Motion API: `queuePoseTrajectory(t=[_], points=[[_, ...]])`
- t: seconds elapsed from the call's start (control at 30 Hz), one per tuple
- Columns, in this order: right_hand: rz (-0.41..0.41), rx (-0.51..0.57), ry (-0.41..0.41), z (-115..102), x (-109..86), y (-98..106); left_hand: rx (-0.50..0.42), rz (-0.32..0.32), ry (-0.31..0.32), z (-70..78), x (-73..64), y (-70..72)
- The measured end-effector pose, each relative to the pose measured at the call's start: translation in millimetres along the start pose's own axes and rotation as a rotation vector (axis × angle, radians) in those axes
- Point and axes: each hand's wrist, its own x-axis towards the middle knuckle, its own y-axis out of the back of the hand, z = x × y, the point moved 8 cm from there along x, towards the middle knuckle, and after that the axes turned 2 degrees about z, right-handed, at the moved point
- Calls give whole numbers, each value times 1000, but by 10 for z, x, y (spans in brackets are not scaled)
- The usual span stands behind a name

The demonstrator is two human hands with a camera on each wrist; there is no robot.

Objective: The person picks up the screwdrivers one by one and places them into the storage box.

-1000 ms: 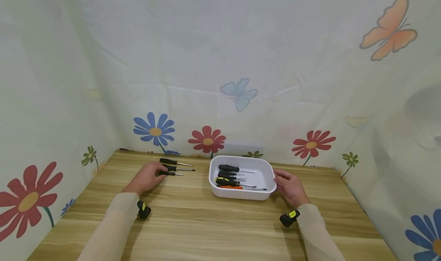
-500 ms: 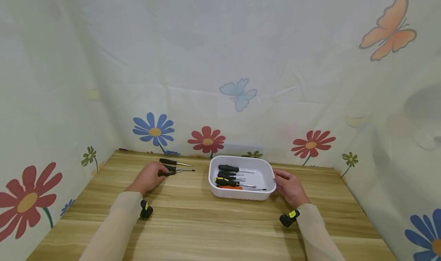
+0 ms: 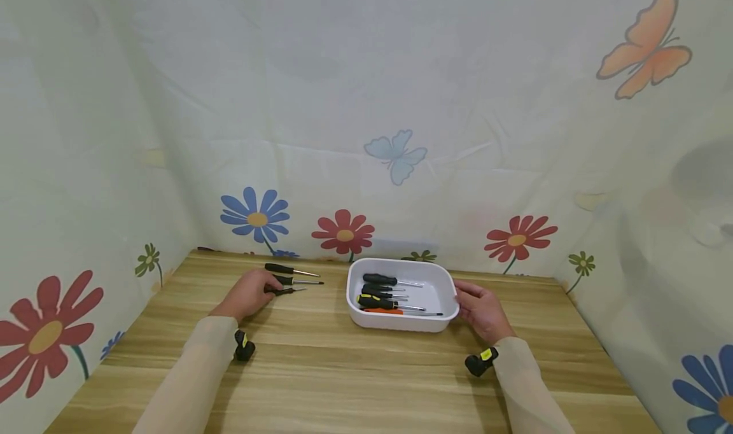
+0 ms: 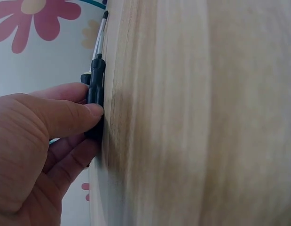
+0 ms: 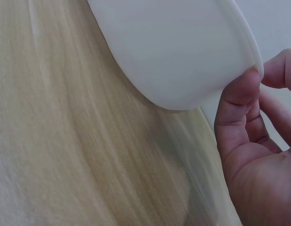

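Note:
My left hand [image 3: 249, 296] is at the left of the table and pinches the black handle of a small screwdriver [image 4: 97, 84] between thumb and fingers. This screwdriver lies low at the table surface, its shaft pointing right in the head view. Just beyond it lie two more black-handled screwdrivers, a middle one [image 3: 298, 282] and a far one [image 3: 280, 268]; the hand partly hides the middle one's handle. My right hand [image 3: 483, 313] pinches the right rim of a white plastic box [image 3: 395, 322], thumb outside, as the right wrist view shows.
Inside the box lie several screwdrivers, among them a black-and-yellow one [image 3: 378, 302] and an orange-handled one [image 3: 385, 311], shafts pointing right. The wooden table [image 3: 343, 383] ends at a flower-printed curtain [image 3: 309, 167] at the back and sides.
The small screwdriver has turned slightly in my left fingers, its tip swinging a little. My left hand has shifted slightly to the right. The right hand and the box have stayed in place.

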Motion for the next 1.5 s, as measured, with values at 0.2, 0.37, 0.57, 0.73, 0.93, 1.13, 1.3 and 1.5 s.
queuePoseTrajectory(t=[0.2, 0.37, 0.57, 0.73, 0.93, 1.13, 1.3, 1.5], points=[[5, -9, 3, -21, 22, 3, 17, -9, 7, -14, 33, -8], [-4, -9, 1, -10, 30, 7, 5, -18, 28, -22, 27, -12], [8, 1, -4, 21, 36, 30, -7, -33, 28, 4, 15, -21], [5, -6, 3, 24, 27, 25, -14, -39, 38, -13, 8, -29], [9, -22, -7, 29, -3, 27, -21, -25, 20, -17, -9, -25], [15, -26, -11, 20, -1, 23, -34, -21, 19, -20, -7, -12], [8, -17, 2, 19, 19, 15, -18, -16, 16, -36, 8, -8], [2, -14, 3, 29, 29, 8, -16, -21, 15, -37, 5, 0]])
